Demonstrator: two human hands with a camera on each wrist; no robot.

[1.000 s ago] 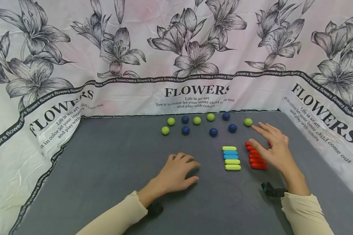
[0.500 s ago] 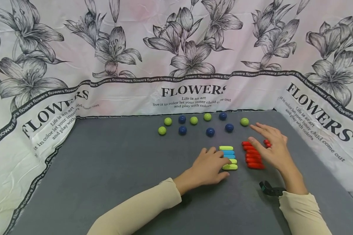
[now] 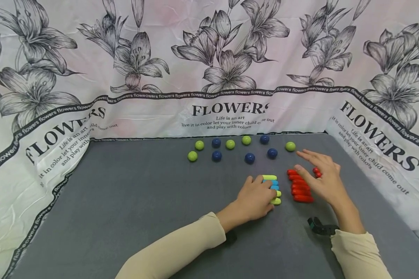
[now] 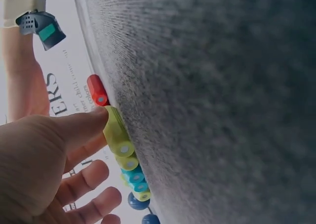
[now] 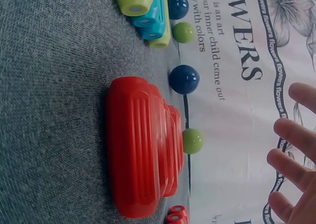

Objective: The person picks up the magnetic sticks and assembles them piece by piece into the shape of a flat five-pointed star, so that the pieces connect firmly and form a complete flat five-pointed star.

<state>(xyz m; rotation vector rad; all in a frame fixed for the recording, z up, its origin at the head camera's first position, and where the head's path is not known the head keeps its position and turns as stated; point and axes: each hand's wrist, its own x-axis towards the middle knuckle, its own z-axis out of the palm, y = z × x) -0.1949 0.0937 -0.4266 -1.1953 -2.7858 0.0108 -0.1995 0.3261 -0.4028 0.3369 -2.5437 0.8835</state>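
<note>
Yellow/blue bars, right of ctr: L hand just arrived, reach done, grip unclear; R hand relaxed, empty.

Our left hand covers part of a row of yellow sticks and blue sticks, our right hand spread beside red sticks, as green balls and navy balls dot the gray tabletop beyond.

Narrow lane between yellow-and-blue sticks and red sticks; left hand blocks one side, right hand the other. Balls behind, with gaps. Height under right palm unclear.
</note>
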